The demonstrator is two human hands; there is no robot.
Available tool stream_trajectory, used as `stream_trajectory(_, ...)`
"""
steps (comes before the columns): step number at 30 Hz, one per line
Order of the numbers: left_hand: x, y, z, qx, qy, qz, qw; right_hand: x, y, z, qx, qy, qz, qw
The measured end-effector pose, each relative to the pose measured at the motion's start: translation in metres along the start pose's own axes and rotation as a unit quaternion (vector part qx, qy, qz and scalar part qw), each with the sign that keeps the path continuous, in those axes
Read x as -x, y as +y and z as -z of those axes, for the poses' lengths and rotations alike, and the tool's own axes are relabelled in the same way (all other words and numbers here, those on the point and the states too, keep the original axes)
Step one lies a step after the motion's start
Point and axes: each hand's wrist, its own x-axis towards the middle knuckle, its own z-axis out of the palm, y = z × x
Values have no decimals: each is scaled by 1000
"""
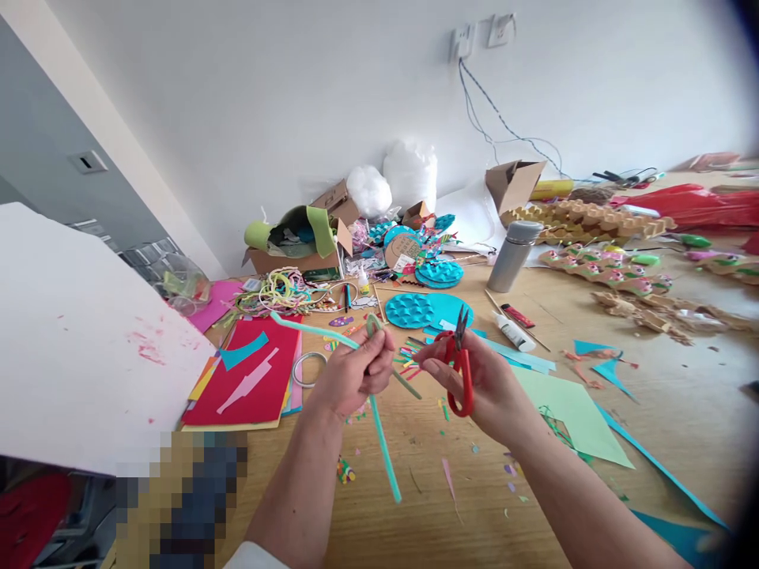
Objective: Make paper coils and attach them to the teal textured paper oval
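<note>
Your left hand (353, 371) has its grip closed on a teal pipe cleaner (379, 431), pinched near a bend so the long tail hangs toward the worktop's near edge. Your right hand (486, 387) grips red-handled scissors (459, 367), blades up and just beside that pinch, seemingly ready to cut. Beneath lie wooden worktop (652, 395), red paper (254, 375) at left and teal discs (427, 310) behind.

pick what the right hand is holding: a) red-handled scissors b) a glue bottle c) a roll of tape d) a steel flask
a: the right hand grips red-handled scissors with the blades pointing up, while the left hand holds teal pipe cleaners; the glue bottle and steel flask sit untouched on the table.
</note>
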Motion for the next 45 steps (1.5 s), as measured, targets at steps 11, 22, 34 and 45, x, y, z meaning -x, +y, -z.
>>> stream_trajectory(11,-8,7,5,221,16,84,972,-7,21,-26,-112,-85,-74,987)
stream_trajectory(22,-16,6,26,91,202,49,974,-9,59,-12,74,-45,-99,991)
stream_trajectory(34,-19,-1,22,99,177,32,979,4,60,-4,311,-35,-91,946)
stream_trajectory(45,-21,-22,-5,88,105,45,990,-33,17,-41,-143,-12,-77,987)
